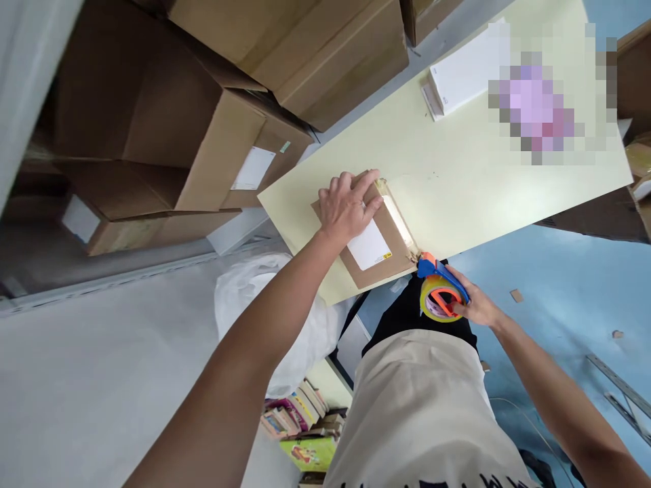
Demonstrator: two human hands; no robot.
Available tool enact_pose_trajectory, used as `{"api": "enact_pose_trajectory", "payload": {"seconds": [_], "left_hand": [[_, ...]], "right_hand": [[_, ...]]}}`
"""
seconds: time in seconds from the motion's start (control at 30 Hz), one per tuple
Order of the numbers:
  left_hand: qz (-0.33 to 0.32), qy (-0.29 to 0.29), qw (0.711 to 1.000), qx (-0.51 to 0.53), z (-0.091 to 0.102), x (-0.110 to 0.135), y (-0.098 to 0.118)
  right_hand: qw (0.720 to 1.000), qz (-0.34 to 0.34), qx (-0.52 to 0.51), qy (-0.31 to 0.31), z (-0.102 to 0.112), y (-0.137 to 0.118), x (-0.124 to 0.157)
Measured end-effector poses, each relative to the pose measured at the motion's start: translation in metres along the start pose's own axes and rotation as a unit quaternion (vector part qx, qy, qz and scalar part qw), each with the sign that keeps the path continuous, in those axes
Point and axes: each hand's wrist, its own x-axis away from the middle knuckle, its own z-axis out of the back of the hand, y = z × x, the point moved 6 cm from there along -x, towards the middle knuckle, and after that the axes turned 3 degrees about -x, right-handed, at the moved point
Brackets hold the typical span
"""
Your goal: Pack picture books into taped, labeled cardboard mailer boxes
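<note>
A small brown cardboard parcel (387, 254) with a white label (369, 247) lies near the edge of a pale yellow table (458, 183). My left hand (348, 203) rests flat on top of the parcel, fingers spread and pressing it down. My right hand (472, 305) grips a tape dispenser (440, 291) with a blue and orange frame and a yellow roll, held at the parcel's near corner. A strip of clear tape (399, 217) runs along the parcel's right side up from the dispenser.
Large brown cardboard boxes (213, 102) are stacked to the left and behind the table. A stack of white paper (468, 71) lies on the table's far side. A white plastic bag (285, 312) and several books (300, 420) sit on the floor below.
</note>
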Motion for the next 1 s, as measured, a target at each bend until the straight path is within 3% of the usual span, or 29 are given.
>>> {"api": "enact_pose_trajectory", "payload": {"seconds": [0.07, 0.17, 0.23, 0.33, 0.4, 0.47, 0.67, 0.87, 1.0], "left_hand": [[0.068, 0.024, 0.997, 0.025, -0.004, 0.005, -0.013], [0.191, 0.069, 0.978, 0.055, -0.011, 0.018, -0.036], [0.199, 0.082, 0.976, 0.046, -0.012, 0.023, -0.038], [0.038, 0.054, 0.998, 0.015, -0.011, 0.016, -0.013], [-0.083, 0.020, 0.996, 0.009, -0.009, 0.011, 0.007], [-0.133, -0.006, 0.991, 0.010, -0.008, 0.007, 0.017], [-0.090, -0.043, 0.995, -0.008, -0.007, 0.006, 0.016], [-0.079, -0.055, 0.995, -0.021, -0.007, 0.008, 0.017], [-0.068, -0.059, 0.996, -0.025, -0.007, 0.008, 0.017]], "right_hand": [[0.999, 0.010, -0.017, 0.031, 0.004, -0.013, -0.013], [0.997, 0.028, -0.033, 0.064, 0.024, -0.053, -0.053], [0.998, 0.036, -0.036, 0.047, 0.040, -0.085, -0.084], [0.999, 0.036, -0.027, -0.012, 0.058, -0.128, -0.120], [0.998, 0.038, -0.021, -0.053, 0.063, -0.147, -0.132], [0.995, 0.042, -0.021, -0.082, 0.063, -0.156, -0.135], [0.997, 0.033, 0.000, -0.068, 0.060, -0.136, -0.118], [0.997, 0.010, -0.005, -0.072, 0.051, -0.073, -0.060], [0.997, -0.010, -0.037, -0.068, 0.034, -0.035, -0.031]]}}
